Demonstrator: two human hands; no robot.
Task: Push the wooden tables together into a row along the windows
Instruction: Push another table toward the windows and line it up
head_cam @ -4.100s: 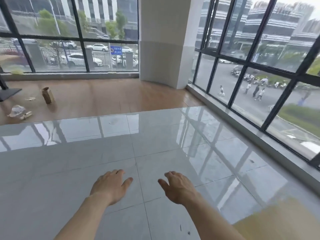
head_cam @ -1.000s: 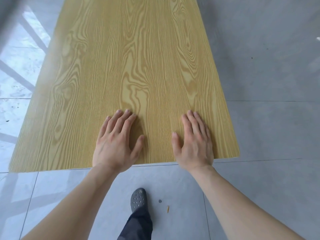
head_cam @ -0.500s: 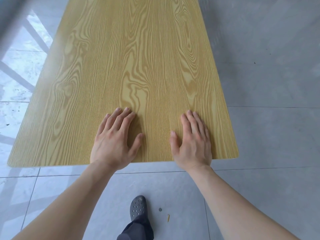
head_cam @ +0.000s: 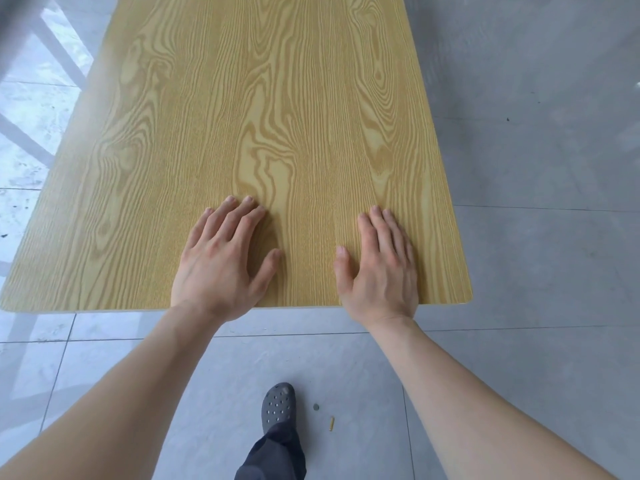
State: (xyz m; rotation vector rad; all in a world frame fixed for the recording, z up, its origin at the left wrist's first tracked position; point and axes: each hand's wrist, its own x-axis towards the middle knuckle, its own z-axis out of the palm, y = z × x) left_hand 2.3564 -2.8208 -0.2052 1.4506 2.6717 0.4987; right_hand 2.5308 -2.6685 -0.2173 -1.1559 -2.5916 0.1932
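Both hands lie palm-down on the wooden table [head_cam: 263,126], near its close edge. The left hand [head_cam: 221,261] has its fingers [head_cam: 239,223] laid flat and held close together, thumb angled out to the right; the right hand [head_cam: 379,268] does the same, thumb pointing left, its fingers just inside the table's right edge. Neither hand pinches anything. Beyond the fingertips the table runs out of view at the top, so its far end is cut off, and its legs are hidden beneath the top. Behind the wrists, on the tiled floor [head_cam: 536,306], a grey perforated shoe [head_cam: 278,407] shows. Two tiny bits [head_cam: 331,423] beside it are too small to identify.
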